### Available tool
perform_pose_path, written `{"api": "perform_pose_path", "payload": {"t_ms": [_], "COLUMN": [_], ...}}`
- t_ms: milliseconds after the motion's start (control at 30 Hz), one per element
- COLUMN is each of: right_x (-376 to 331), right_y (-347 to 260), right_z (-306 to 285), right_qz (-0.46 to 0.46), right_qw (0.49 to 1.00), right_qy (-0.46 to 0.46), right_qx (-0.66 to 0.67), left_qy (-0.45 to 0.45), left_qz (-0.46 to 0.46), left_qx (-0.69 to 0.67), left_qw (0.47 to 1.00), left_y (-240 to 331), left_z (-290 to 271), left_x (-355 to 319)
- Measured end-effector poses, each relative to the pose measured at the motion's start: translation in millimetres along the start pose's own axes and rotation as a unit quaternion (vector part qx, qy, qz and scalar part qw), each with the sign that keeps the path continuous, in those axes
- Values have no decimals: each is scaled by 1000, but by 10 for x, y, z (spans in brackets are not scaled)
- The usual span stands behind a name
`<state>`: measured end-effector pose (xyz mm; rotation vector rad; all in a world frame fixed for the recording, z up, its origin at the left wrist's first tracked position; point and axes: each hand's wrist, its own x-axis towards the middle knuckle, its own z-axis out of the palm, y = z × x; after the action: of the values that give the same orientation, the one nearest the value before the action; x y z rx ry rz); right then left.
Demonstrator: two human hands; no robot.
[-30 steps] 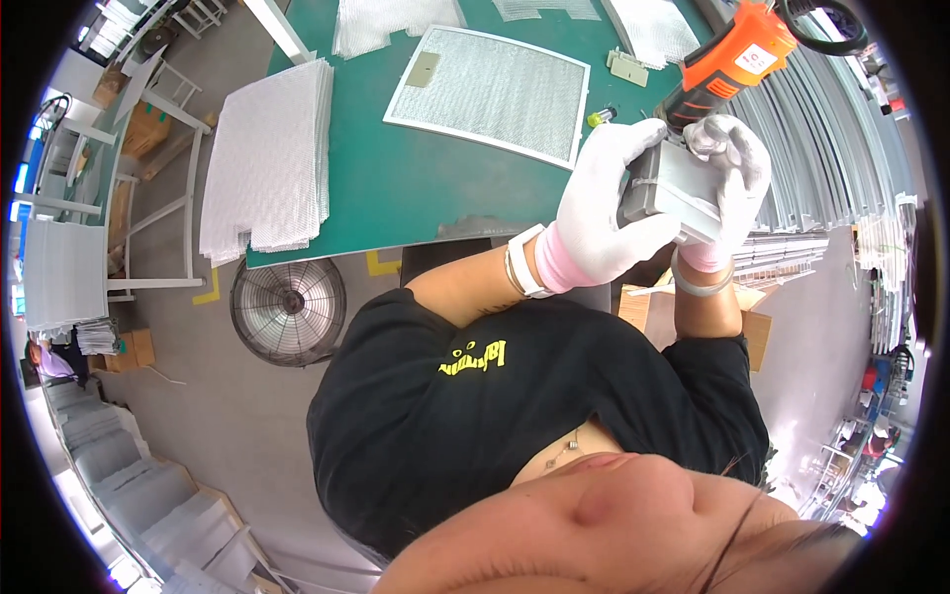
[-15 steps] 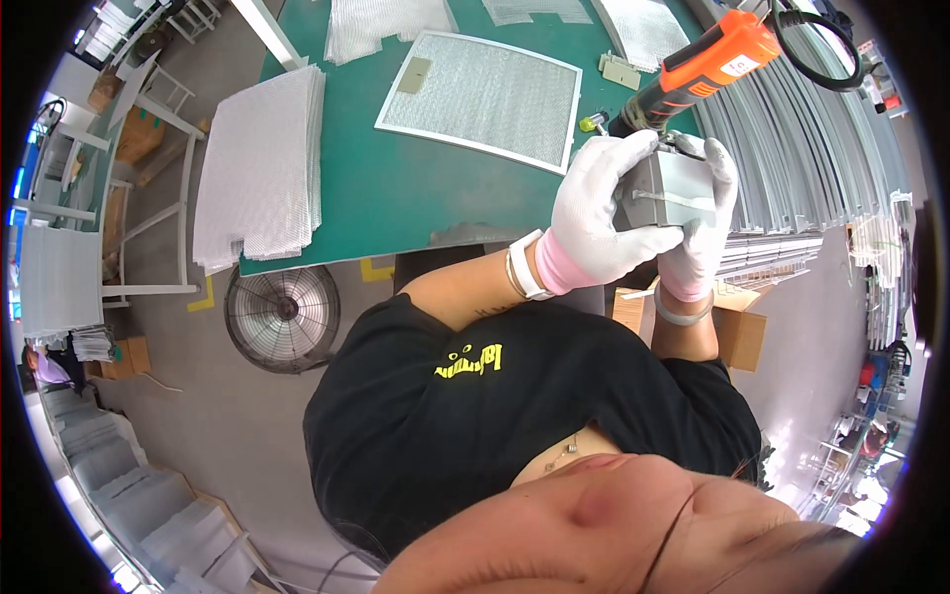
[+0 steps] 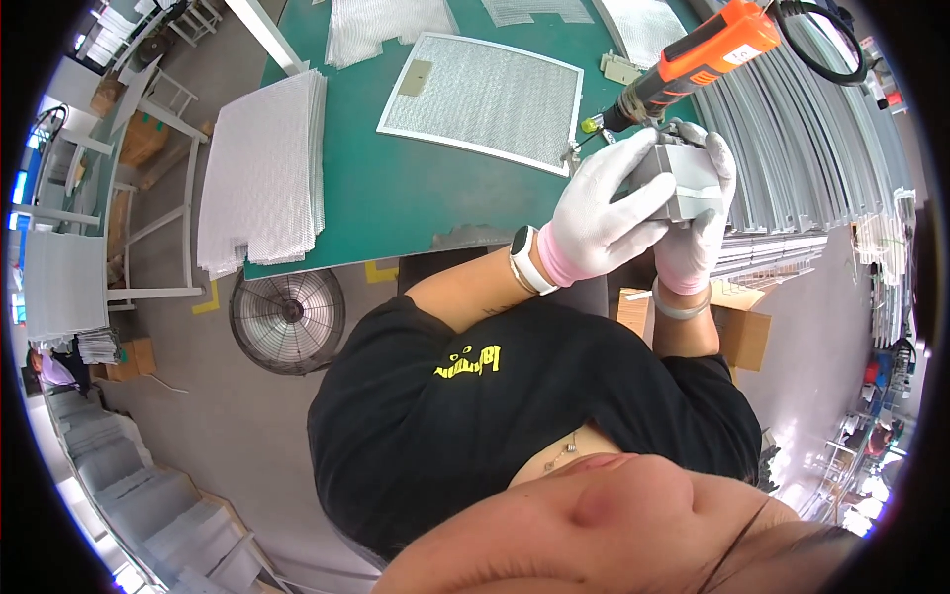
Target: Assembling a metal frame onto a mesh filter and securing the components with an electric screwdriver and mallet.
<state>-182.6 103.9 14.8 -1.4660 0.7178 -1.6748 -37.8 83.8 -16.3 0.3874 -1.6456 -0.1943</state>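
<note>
Both gloved hands are around a grey, box-shaped piece (image 3: 690,178) with flat faces and a paler strip along one side. It is held up over the table's right front edge. My left hand (image 3: 602,210), in a white glove with a pink cuff, grips its left side with closed fingers. On the right side, my right hand (image 3: 701,233) wraps round it from below and behind. Just beyond the hands, an orange and black power screwdriver (image 3: 693,61) hangs tilted, its tip pointing left. A yellow-green bit of something (image 3: 592,125) shows by that tip.
A framed mesh panel (image 3: 485,104) lies on the green table (image 3: 366,213). Stacked mesh sheets (image 3: 265,163) stand at its left edge. Long metal strips (image 3: 792,148) are piled at the right. A floor fan (image 3: 288,310) and cardboard boxes (image 3: 742,337) stand below the table's level.
My left thumb and fingers have shifted on the grey piece, which has turned slightly. The screwdriver's tip has swung left, and its body lies flatter.
</note>
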Motion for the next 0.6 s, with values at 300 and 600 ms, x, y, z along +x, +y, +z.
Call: {"api": "perform_pose_path", "payload": {"t_ms": [300,600], "right_x": [114,1569], "right_y": [-59,-462], "right_z": [207,447], "right_qz": [42,-132], "right_qw": [999,988], "right_qy": [17,-28], "right_qx": [-13,77], "left_qy": [75,128], "left_qz": [-39,-241], "left_qx": [-97,-302], "left_qw": [992,913], "left_y": [-241,-181], "left_z": [54,-341], "left_x": [-87,285]}}
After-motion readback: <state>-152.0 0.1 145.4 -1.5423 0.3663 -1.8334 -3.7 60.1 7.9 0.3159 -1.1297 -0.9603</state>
